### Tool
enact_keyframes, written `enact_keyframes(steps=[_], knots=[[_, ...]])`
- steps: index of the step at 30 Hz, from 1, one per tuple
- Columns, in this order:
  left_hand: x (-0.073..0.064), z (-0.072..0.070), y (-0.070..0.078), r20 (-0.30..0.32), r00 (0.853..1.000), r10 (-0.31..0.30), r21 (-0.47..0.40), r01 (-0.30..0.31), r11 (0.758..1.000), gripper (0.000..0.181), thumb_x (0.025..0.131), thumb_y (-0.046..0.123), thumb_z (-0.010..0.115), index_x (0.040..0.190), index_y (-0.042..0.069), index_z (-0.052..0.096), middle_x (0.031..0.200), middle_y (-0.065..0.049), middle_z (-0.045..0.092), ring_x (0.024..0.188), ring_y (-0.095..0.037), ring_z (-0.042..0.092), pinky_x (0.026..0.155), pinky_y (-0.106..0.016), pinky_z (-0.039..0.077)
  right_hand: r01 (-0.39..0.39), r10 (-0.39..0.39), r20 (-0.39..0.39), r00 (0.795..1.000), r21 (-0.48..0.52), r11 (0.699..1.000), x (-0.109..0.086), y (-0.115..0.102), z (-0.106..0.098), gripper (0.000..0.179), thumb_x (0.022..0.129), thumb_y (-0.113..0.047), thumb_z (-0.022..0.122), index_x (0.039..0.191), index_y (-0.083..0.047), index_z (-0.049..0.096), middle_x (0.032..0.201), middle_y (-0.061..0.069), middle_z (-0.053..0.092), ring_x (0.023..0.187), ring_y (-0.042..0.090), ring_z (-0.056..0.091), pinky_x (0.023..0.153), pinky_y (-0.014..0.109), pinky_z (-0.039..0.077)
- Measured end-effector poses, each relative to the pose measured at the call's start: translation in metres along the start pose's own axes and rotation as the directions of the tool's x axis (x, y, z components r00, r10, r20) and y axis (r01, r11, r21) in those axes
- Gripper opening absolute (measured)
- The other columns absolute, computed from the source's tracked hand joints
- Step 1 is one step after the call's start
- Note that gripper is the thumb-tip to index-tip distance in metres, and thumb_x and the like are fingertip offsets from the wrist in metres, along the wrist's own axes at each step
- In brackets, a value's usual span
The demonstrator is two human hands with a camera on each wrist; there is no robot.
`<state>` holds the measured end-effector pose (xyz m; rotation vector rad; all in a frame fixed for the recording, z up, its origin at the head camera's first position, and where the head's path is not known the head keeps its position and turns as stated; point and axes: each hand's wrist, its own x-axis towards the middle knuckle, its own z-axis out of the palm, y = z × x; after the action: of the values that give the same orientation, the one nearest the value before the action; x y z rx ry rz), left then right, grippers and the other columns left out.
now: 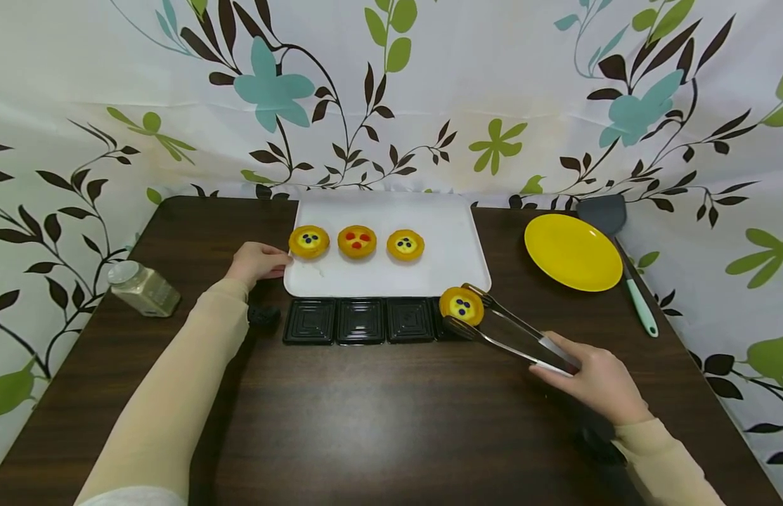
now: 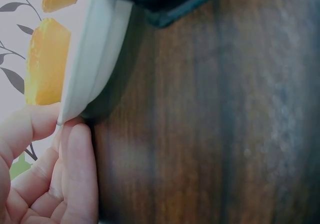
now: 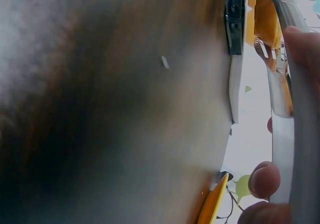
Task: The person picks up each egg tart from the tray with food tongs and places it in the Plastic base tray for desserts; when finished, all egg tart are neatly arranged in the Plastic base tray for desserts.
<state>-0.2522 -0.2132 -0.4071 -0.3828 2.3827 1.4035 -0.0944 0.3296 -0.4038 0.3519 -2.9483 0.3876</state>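
The person's two hands are well apart. The left hand pinches the left edge of a white tray, with the thumb on top and a finger under the rim. The right hand is wrapped around metal tongs.

The tips of the tongs hold a round yellow tart with blue dots on top. This tart is over the right end of a black tray with square cups, and it hides part of the last cup. It is hard to tell if the tart touches the cup. The black tray lies along the near side of the white one.

Three more tarts sit in a row on the white tray: a left blue-dotted tart, a red-topped tart in the middle, and a right blue-dotted tart.

On the far right of the brown table are a yellow plate and a spatula. A jar is on the left.
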Motion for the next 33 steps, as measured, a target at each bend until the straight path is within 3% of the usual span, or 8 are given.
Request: enact_keyframes(steps=[17, 22, 27, 30, 33], knots=[[0.0006, -0.0004, -0.001, -0.002, 1.0, -0.001, -0.007, 0.001, 1.0, 0.044, 0.093, 0.019, 0.059, 0.127, -0.009, 0.053, 0.126, -0.025, 0.054, 0.105, -0.027, 0.062, 0.087, -0.029, 0.053, -0.006, 0.007, 0.045, 0.999, -0.023, 1.0, 0.0041, -0.0023, 0.0035, 0.068, 0.073, -0.056, 0.074, 0.126, -0.014, 0.063, 0.056, -0.007, 0.036, 0.051, 0.009, 0.033, 0.046, 0.022, 0.024], [0.001, -0.0003, -0.0008, -0.004, 1.0, -0.004, -0.006, 0.004, 1.0, 0.044, 0.093, 0.02, 0.059, 0.127, -0.009, 0.054, 0.127, -0.025, 0.054, 0.106, -0.027, 0.061, 0.087, -0.029, 0.052, 0.015, -0.014, 0.041, 0.999, -0.034, 0.999, 0.0045, -0.0009, 0.002, 0.07, 0.072, -0.055, 0.075, 0.127, -0.014, 0.061, 0.061, -0.006, 0.046, 0.054, 0.01, 0.036, 0.049, 0.024, 0.029], [0.0001, 0.0003, -0.0005, -0.008, 1.0, 0.001, -0.005, -0.001, 1.0, 0.044, 0.093, 0.019, 0.059, 0.127, -0.009, 0.054, 0.127, -0.025, 0.054, 0.109, -0.03, 0.06, 0.087, -0.029, 0.052, 0.054, -0.053, 0.004, 0.999, -0.026, 0.998, 0.0039, 0.0008, 0.0013, 0.071, 0.069, -0.053, 0.078, 0.126, -0.014, 0.062, 0.084, 0.007, 0.069, 0.062, 0.016, 0.054, 0.054, 0.036, 0.048], [-0.0002, 0.0005, -0.0007, -0.009, 1.0, 0.004, 0.001, -0.004, 1.0, 0.044, 0.094, 0.019, 0.059, 0.126, -0.009, 0.054, 0.127, -0.025, 0.054, 0.109, -0.03, 0.06, 0.087, -0.029, 0.052, 0.062, -0.062, -0.005, 0.998, -0.021, 0.998, 0.0035, 0.0009, 0.0009, 0.071, 0.069, -0.053, 0.079, 0.126, -0.014, 0.062, 0.092, 0.012, 0.071, 0.067, 0.017, 0.058, 0.058, 0.041, 0.052], [-0.0002, 0.0004, -0.0011, -0.012, 1.0, 0.004, 0.004, -0.004, 1.0, 0.044, 0.094, 0.019, 0.059, 0.126, -0.009, 0.054, 0.126, -0.025, 0.053, 0.108, -0.029, 0.06, 0.086, -0.028, 0.052, 0.056, -0.056, 0.002, 0.998, -0.02, 0.998, 0.0034, 0.0002, 0.0002, 0.071, 0.069, -0.053, 0.078, 0.127, -0.015, 0.062, 0.089, 0.01, 0.07, 0.064, 0.015, 0.053, 0.056, 0.038, 0.049]])
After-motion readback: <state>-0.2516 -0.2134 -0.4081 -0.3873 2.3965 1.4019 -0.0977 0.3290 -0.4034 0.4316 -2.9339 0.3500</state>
